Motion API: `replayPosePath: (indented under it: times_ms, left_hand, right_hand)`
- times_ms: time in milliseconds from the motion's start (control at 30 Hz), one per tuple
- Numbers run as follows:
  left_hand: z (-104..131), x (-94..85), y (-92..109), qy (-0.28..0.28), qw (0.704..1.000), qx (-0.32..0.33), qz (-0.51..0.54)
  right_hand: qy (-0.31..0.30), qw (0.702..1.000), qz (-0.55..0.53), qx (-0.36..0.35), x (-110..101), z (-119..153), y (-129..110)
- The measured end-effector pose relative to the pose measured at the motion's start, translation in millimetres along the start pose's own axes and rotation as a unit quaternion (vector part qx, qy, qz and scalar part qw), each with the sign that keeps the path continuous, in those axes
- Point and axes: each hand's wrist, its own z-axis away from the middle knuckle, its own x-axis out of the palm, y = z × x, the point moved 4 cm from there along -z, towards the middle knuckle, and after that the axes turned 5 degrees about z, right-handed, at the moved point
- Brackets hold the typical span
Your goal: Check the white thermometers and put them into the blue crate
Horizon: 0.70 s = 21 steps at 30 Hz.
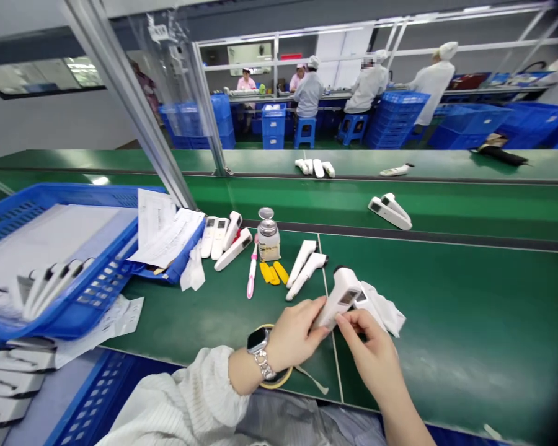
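Note:
A white handheld device with a small dark display (341, 298) is tilted up over the green table. My left hand (297, 331) is wrapped round its lower part, a watch on the wrist. The fingertips of my right hand (369, 347) are closed against the device's lower right edge; whether they pinch anything else is hidden. Just behind, a white cloth (385, 308) lies with another white device (365, 301) partly on it. To the left, two more white devices (307, 272) rest beside yellow pieces (273, 273), a pink-and-white brush (252, 272) and a clear bottle with a metal top (269, 241).
Several white devices (220, 238) lie beside a small blue tray with papers (167, 275). A large blue basket (88, 310) stands at the left. A metal post (134, 105) rises beyond it. Two devices (390, 212) lie on the green strip behind. People sit and stand in the background.

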Motion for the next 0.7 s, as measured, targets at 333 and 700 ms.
replayPosePath:
  times_ms: [333,700]
  left_hand:
    - [-0.5,-3.0,4.0,0.006,1.0,0.001,-0.016]
    - [2.0,-3.9,5.3,0.01,0.992,0.023,-0.126]
  right_hand:
    - [0.011,0.998,0.041,-0.037,-0.3,1.7,-4.6]
    - [0.002,0.995,0.096,0.022,-1.0,-2.3,7.9]
